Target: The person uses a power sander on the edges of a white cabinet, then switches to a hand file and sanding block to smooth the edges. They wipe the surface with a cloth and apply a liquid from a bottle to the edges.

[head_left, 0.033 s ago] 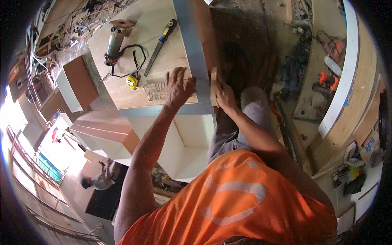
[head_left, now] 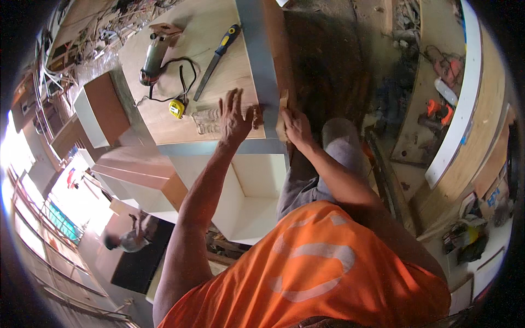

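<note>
My left hand (head_left: 236,121) lies over a clear ribbed bottle (head_left: 205,120) on the plywood-topped box (head_left: 191,150), its fingers spread. Part of the bottle is hidden under the palm. In my right hand (head_left: 298,128) a small wooden block (head_left: 283,116) is gripped against the brown side of the box, beside its grey edge strip (head_left: 268,82). A file (head_left: 210,68) with a blue and yellow handle rests beyond my left hand. Left of the file are a yellow tape measure (head_left: 176,109) and a corded power tool (head_left: 155,60).
White-lined cabinet boxes (head_left: 136,177) stand to the left, with a person (head_left: 134,239) farther back. On the right, long boards (head_left: 465,104) lean near orange-handled tools (head_left: 439,111). Scrap wood litters the far left floor. My grey-trousered knee (head_left: 339,134) is beside the box.
The wooden block and my right hand have shifted slightly left along the box side. The fingers of my left hand are spread a little wider. The person in the background has moved slightly.
</note>
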Motion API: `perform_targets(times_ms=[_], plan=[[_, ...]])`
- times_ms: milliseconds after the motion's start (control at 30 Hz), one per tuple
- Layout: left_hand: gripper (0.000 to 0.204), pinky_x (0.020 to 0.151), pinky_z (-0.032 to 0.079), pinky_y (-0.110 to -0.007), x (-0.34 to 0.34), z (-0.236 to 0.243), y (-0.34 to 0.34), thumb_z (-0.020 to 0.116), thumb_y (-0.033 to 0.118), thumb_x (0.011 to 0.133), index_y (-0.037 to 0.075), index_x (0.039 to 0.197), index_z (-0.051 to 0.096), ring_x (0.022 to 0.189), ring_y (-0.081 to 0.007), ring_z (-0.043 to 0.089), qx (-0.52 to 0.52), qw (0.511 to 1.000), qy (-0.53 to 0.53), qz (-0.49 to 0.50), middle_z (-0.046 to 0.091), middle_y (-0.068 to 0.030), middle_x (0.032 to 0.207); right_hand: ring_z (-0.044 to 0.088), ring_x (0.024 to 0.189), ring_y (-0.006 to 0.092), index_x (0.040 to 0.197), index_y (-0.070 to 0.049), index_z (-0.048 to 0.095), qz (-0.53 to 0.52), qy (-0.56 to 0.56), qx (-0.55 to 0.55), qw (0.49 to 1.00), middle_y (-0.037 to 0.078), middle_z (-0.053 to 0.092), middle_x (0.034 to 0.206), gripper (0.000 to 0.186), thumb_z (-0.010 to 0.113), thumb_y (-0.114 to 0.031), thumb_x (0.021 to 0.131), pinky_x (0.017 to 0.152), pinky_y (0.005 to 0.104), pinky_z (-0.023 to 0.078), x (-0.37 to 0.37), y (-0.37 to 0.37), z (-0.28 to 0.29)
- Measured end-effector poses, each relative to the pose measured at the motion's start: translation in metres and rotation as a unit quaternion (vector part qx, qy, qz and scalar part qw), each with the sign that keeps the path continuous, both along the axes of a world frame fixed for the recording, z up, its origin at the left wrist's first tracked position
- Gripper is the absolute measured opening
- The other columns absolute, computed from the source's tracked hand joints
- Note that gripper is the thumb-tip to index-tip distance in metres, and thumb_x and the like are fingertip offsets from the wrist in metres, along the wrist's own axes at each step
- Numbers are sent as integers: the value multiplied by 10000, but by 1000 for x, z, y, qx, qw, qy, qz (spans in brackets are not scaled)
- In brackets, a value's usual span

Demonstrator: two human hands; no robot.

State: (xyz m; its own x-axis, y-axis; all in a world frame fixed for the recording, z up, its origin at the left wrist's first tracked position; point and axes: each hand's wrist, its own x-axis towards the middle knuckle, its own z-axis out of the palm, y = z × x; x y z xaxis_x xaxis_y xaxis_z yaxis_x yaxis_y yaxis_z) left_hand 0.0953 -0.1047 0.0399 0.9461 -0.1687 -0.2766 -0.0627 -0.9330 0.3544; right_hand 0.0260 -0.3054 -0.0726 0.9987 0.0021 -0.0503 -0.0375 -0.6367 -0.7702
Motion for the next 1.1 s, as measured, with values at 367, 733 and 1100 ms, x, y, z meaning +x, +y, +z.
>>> perform_targets(times_ms=[367,733,1100], plan=[[625,1139,197,-594,-36,-44,24,562,446,834,174,1394,511,1357,-377,401,31,986,-83,141,455,-112,1487,510,464,152,1045,-8,647,-129,359,177,907,112,629,832,524,478,-500,981,374,310,379,34,3,21],[613,1162,184,-565,-37,-55,33,569,499,820,205,1358,555,1365,-334,413,27,986,-83,144,451,-69,1500,559,469,171,745,-100,539,-207,436,285,828,39,544,607,471,554,-540,912,352,311,367,79,18,59],[623,1148,211,-561,-32,-54,35,605,467,787,190,1343,561,1338,-327,439,21,982,-107,151,477,-77,1464,566,465,161,795,-105,586,-217,414,240,851,25,570,635,466,587,-561,888,327,292,359,141,18,57]])
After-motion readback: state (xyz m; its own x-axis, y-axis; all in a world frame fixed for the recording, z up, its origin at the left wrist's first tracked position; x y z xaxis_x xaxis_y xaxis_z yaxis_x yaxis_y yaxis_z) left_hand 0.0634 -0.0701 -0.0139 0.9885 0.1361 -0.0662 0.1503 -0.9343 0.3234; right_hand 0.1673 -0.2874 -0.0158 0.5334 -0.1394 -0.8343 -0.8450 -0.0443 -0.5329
